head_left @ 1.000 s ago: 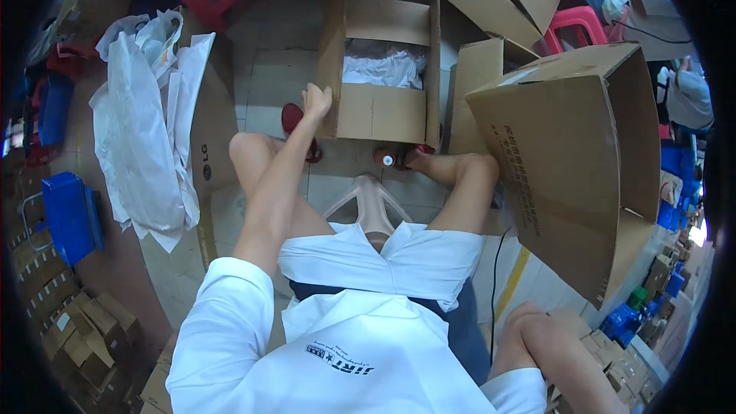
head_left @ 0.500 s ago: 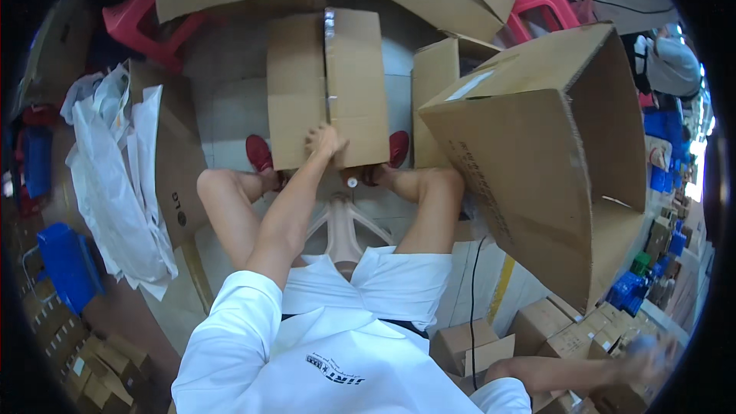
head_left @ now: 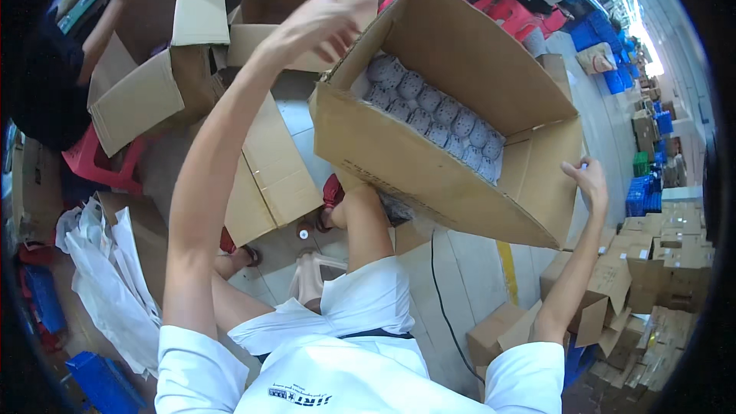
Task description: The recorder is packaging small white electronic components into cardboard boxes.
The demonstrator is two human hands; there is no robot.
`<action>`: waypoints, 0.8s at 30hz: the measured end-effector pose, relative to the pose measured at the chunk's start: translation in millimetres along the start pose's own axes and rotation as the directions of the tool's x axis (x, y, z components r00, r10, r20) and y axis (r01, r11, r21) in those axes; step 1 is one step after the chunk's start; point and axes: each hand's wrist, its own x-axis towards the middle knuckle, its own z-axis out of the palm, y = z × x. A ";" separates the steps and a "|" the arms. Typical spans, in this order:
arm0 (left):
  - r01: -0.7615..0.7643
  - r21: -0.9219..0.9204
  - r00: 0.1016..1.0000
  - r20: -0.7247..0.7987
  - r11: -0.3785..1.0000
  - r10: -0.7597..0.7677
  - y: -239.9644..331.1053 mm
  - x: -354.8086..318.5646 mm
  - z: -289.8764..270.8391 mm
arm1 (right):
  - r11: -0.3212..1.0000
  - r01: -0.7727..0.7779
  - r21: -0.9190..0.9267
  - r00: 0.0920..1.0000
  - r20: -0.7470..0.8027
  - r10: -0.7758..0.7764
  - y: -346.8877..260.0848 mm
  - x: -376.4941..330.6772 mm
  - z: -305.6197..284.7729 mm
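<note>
Box (head_left: 429, 161) of grey round items (head_left: 437, 111), tilted, gripped at far corner by left hand (head_left: 318, 27), near corner by right hand (head_left: 586, 180).

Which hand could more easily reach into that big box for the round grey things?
Probably the left hand: it is at the big box's open top corner, beside the round grey things. The right hand supports the far side.
</note>
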 end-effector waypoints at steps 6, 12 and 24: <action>-0.054 0.757 0.996 -0.007 0.651 0.090 45.6 -2.5 45.7 | 0.984 0.152 0.095 0.987 -0.068 -0.146 -3.4 -12.8 1.1; -0.012 0.725 0.955 -0.195 0.688 0.222 15.1 -39.2 -15.5 | 0.877 0.401 0.264 0.906 0.028 -0.422 13.3 9.3 6.7; -0.465 -0.074 0.883 -0.113 0.882 0.456 -1.2 -274.8 -231.3 | 0.598 0.625 0.501 0.664 0.061 -0.746 -157.3 138.8 -13.2</action>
